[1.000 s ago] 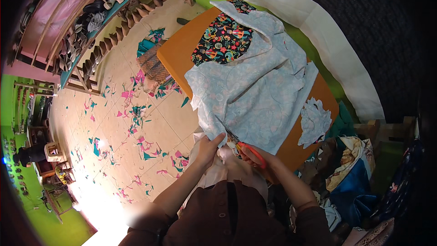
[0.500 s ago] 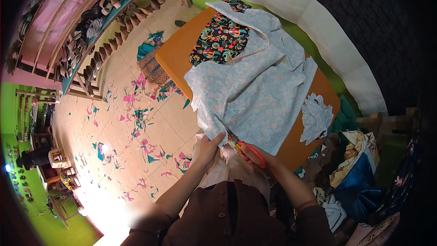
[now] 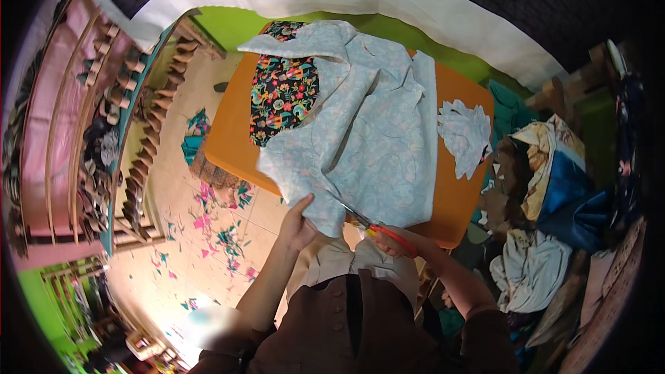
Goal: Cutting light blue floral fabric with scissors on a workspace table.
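Pale blue cloth (image 3: 370,138) is spread on orange table (image 3: 460,197); its near edge is pinched by left hand (image 3: 299,220). Red-handled scissors (image 3: 377,227) are clasped in right hand (image 3: 389,242).

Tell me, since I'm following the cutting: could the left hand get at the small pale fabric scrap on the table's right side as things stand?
Probably not easily: the left hand pinches the pale blue fabric, and the scrap lies across it.
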### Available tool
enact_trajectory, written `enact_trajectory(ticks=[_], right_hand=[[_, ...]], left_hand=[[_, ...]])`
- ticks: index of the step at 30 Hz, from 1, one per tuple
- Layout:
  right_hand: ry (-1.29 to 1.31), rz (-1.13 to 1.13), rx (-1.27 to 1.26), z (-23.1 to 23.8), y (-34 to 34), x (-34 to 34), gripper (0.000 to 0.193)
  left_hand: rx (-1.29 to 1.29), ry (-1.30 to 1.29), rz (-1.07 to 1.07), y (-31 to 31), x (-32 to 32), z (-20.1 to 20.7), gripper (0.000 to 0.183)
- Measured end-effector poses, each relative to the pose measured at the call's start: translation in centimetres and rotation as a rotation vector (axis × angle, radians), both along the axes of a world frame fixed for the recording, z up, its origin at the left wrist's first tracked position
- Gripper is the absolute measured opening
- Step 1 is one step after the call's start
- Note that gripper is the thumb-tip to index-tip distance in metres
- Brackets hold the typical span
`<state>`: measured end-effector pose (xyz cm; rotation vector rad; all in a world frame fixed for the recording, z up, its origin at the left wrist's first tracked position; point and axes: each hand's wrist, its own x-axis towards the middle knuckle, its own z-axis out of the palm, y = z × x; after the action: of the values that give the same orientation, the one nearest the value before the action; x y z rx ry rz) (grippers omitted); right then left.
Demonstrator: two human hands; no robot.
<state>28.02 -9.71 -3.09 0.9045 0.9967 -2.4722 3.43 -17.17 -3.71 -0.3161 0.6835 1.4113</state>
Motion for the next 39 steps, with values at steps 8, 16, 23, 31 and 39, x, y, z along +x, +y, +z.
enact_trajectory(ticks=[8,16,23,31,39], right_hand=[[0.135,-0.225,0.106,1.9,-5.0,-2.2,0.051],[0.299,-0.544,-0.052,-0.9,-11.3,-5.9,0.056],[0.367,-0.728,-0.098,-1.0,-13.7,-7.0,0.057],[0.273,-0.760,-0.142,-2.5,-13.5,-9.0,0.060],[0.281,-0.651,-0.046,-2.7,-12.0,-11.1,0.066]], left_hand=[[-0.194,0.221,-0.282,0.1,-2.2,1.7,0.035],[-0.350,0.288,-0.462,0.5,-3.9,0.4,0.028],[-0.378,0.397,-0.454,0.6,-2.3,1.5,0.035],[-0.224,0.577,-0.558,0.5,-2.0,2.5,0.040],[-0.300,0.756,-0.479,0.4,-2.0,2.6,0.044]])
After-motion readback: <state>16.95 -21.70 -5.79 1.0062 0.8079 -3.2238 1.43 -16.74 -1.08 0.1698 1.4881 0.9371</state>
